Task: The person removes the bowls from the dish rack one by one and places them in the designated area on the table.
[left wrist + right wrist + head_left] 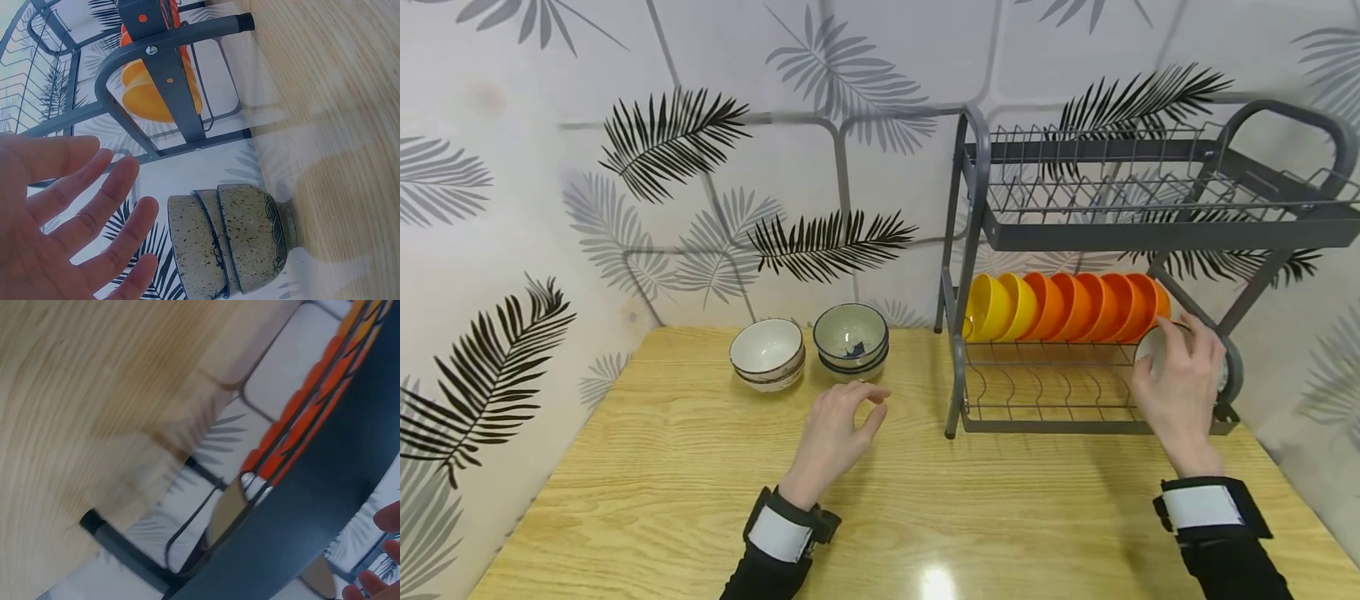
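Observation:
My left hand [838,425] is held just in front of a stack of speckled bowls [850,337] with blue rims, its fingers relaxed and holding nothing. In the left wrist view, the speckled bowls [250,240] lie beyond the spread fingertips [149,209]. At the right end of the rack's lower tier, my right hand [1183,379] is up against a pale bowl [1152,343] standing on edge, covering much of it. The right wrist view catches only some fingertips [372,581] at the edge, beside the bowl [225,512] partly hidden behind the rack's bar.
A grey two-tier dish rack [1150,237] stands at the right, its wire top tier bare. Several orange bowls [1101,308] and two yellow bowls [987,310] line its lower tier. Left of the speckled stack sit white bowls [767,348] with brown rims on the wooden table [925,500].

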The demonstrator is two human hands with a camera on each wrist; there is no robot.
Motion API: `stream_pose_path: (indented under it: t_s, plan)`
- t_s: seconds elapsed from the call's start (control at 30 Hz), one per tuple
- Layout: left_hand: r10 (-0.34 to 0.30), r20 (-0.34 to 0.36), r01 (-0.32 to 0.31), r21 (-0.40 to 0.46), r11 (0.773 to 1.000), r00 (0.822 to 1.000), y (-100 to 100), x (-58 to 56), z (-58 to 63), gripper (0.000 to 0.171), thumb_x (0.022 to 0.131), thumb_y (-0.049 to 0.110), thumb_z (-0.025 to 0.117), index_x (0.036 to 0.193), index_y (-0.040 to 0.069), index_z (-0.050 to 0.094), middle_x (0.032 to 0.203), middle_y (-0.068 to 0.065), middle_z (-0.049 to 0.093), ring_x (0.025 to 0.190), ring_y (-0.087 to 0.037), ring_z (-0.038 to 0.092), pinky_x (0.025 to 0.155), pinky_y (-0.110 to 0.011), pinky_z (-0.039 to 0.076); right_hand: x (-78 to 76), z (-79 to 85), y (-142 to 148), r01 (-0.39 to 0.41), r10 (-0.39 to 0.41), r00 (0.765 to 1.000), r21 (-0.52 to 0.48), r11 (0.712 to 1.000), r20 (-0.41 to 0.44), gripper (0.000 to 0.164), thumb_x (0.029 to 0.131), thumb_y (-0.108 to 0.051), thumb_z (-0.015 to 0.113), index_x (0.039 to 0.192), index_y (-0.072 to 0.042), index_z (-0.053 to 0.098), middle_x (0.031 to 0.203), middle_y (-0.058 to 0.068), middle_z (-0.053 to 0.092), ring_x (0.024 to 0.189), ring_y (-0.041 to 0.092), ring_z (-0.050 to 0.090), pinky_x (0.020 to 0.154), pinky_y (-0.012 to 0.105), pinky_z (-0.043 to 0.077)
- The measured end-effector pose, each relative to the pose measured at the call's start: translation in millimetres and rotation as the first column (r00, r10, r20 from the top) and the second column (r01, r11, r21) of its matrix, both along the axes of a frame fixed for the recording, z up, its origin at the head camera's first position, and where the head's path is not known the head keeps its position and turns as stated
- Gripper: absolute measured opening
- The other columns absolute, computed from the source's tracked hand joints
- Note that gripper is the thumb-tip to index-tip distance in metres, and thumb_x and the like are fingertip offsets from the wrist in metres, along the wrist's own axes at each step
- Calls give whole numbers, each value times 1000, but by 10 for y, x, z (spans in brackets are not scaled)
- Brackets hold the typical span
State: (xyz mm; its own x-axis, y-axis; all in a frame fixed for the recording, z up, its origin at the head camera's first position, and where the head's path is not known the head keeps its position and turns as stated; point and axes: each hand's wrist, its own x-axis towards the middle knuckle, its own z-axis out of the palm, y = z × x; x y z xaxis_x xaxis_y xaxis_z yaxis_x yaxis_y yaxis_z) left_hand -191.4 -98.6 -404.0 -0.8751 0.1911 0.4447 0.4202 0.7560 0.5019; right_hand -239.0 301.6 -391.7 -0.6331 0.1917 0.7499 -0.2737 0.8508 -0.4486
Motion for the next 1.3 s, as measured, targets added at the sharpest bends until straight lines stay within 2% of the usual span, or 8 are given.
stream_pose_path:
  t_s: [0.13, 0.33, 0.47, 0.6, 0.8, 1.07, 1.13, 1.3]
  plan:
    - [-2, 7, 2, 4, 1000, 1000, 4, -3, 1, 18, 95, 19, 68, 111, 14, 74, 105, -2, 76, 109, -28, 68, 102, -53, 49, -45, -54, 157, 46, -47, 998, 26, 999, 46, 48, 81, 8, 57, 129, 13, 54, 142, 37, 42, 131, 59, 35, 110, 72, 29]
    - [-1, 1, 1, -1, 1000, 1000, 8, -10, 1, 18, 95, 19, 68, 110, 14, 75, 104, -1, 77, 108, -28, 68, 102, -51, 50, -122, -67, 261, 53, -65, 993, 120, 991, 101, 57, 80, 10, 57, 136, 13, 47, 134, 40, 47, 126, 59, 40, 114, 69, 29]
    - [0, -2, 0, 0, 1000, 1000, 8, -14, 2, 18, 95, 19, 68, 110, 14, 74, 103, -1, 77, 107, -27, 69, 101, -51, 50, -180, -27, 314, 82, -112, 979, 172, 982, 169, 61, 80, 15, 54, 140, 11, 44, 131, 40, 50, 123, 58, 43, 113, 69, 31]
    - [3, -1, -3, -3, 1000, 1000, 6, -19, 2, 18, 95, 19, 68, 110, 14, 74, 103, -1, 77, 106, -27, 69, 101, -52, 50, -246, 5, 373, 115, -154, 964, 181, 977, 216, 63, 79, 19, 51, 141, 10, 45, 127, 40, 54, 116, 58, 48, 106, 69, 39]
    - [-1, -5, 1, -4, 1000, 1000, -6, -18, 3, 18, 95, 18, 68, 111, 13, 74, 103, -2, 77, 105, -27, 69, 100, -50, 51, -311, -32, 444, 158, -204, 955, 216, 964, 215, 60, 76, 19, 57, 135, 11, 51, 120, 38, 58, 106, 57, 53, 92, 70, 46]
    - [-1, 0, 1, 2, 1000, 1000, -21, -18, 8, 18, 95, 18, 68, 111, 13, 74, 104, -3, 76, 107, -28, 69, 102, -51, 50, -355, -64, 486, 189, -222, 948, 156, 969, 227, 60, 79, 22, 52, 136, 5, 56, 125, 34, 61, 113, 55, 55, 100, 69, 43]
    - [0, -1, 0, 6, 1000, 1000, -28, -18, 3, 18, 94, 18, 69, 111, 12, 74, 103, -3, 77, 106, -28, 69, 101, -51, 50, -356, -67, 484, 189, -215, 951, 133, 973, 220, 58, 79, 22, 51, 134, 5, 58, 126, 34, 62, 114, 55, 56, 101, 68, 43]
    - [1, -8, -1, 11, 1000, 1000, -39, -24, -11, 17, 94, 17, 69, 109, 12, 75, 102, -2, 77, 105, -28, 69, 100, -51, 51, -357, -90, 471, 173, -180, 976, 70, 983, 126, 54, 77, 23, 48, 125, 6, 65, 122, 31, 66, 110, 55, 60, 95, 68, 46]
